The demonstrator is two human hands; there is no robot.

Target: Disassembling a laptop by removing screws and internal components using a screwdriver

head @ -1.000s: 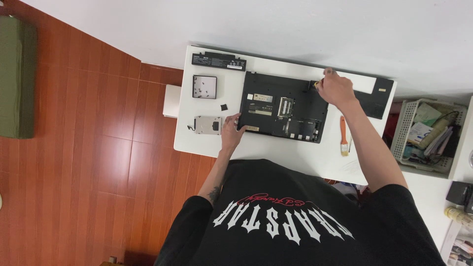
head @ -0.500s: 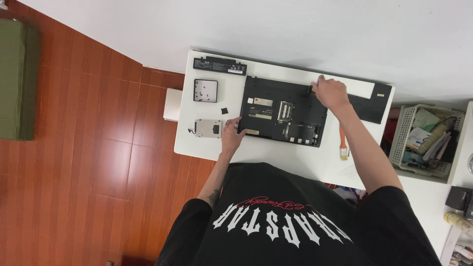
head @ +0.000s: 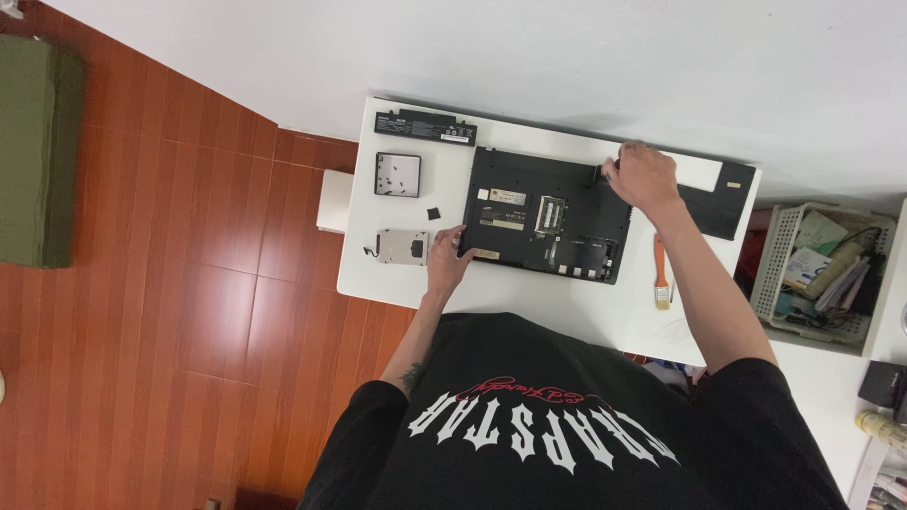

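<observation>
Two hands work our opened laptop (head: 548, 215) at mid-frame on the white counter (head: 586, 312): our left hand (head: 446, 257) presses flat on its lower-left edge, our right hand (head: 642, 175) pinches something small at its upper-right corner; what exactly, we cannot tell. Black underside up, boards exposed.

The far right corner of the opened laptop base (head: 548, 215) is covered by the right hand (head: 642, 177), and what its grip closes on cannot be told. The near left edge is hidden under the left hand (head: 447, 255). The small dark bits on the square panel (head: 397, 175) are too small to identify. The near edge of the surface (head: 586, 316) is hidden by the person's shoulders.
</observation>
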